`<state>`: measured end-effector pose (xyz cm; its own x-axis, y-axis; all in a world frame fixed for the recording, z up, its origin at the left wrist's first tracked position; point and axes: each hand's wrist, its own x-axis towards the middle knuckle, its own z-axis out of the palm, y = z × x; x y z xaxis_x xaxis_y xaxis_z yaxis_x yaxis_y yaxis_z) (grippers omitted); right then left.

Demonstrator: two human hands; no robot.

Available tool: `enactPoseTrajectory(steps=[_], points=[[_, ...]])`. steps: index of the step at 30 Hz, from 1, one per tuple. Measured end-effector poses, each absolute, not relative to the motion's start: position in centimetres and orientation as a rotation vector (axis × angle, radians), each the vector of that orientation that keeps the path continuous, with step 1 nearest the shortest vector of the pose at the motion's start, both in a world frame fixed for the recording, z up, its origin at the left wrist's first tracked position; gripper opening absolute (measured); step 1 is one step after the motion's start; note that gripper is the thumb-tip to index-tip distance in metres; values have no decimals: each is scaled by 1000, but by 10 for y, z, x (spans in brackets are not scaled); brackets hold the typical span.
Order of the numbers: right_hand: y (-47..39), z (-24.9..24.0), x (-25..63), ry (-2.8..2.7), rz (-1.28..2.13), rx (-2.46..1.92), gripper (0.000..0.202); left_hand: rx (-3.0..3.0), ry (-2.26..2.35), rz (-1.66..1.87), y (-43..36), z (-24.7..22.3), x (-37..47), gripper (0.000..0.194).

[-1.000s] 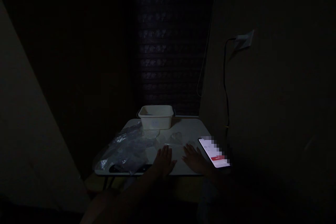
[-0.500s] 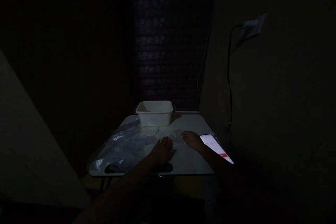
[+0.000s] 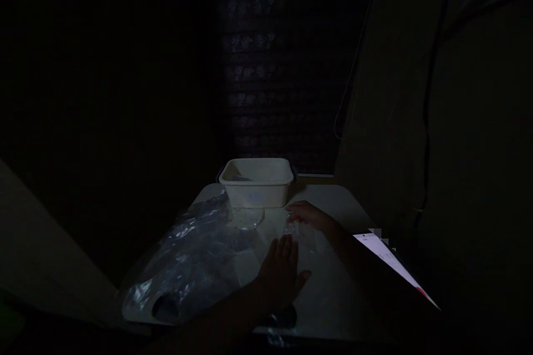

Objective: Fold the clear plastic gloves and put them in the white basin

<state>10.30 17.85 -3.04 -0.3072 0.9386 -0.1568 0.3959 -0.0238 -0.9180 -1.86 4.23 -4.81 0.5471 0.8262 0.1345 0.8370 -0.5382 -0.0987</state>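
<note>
My left hand (image 3: pixel 282 270) lies palm down on the small white table (image 3: pixel 333 288), fingers stretched forward and thumb out to the right. Its fingertips touch the near part of a thin clear plastic bag (image 3: pixel 306 236). On the far side of that bag is my right hand (image 3: pixel 308 215), fingers bent over and closed on the plastic. Dim light hides the exact grip. A heap of crumpled clear plastic (image 3: pixel 195 255) covers the table's left side, close to my left forearm.
At the back of the table stands a white plastic tub (image 3: pixel 258 195) with dark handles; something pale lies inside. A lit phone (image 3: pixel 387 258) rests at the right edge, partly behind my right forearm. A dark cable (image 3: pixel 427 105) hangs along the right wall.
The view has moved closer to the table. My left hand has pushed forward to the plastic bag, and its fingers lie closer together. My right hand stays at the bag.
</note>
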Motion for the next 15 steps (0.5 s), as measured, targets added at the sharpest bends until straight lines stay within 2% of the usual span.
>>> enactPoseTrajectory(steps=[5,8,12,15], points=[[180,-26,103,-1566,1468,-1252,24,-2658,-1433,-131,41,-45,-16,54],[182,-25,102,-1558,1316,-1276,24,-2645,-1438,-131,40,-43,-15,53],[183,-22,101,-1542,1072,-1362,13,-2645,-1447,-148,39,-42,-16,52],[176,-16,100,-1454,1289,-1360,10,-2640,-1479,-132,41,-40,-15,52]])
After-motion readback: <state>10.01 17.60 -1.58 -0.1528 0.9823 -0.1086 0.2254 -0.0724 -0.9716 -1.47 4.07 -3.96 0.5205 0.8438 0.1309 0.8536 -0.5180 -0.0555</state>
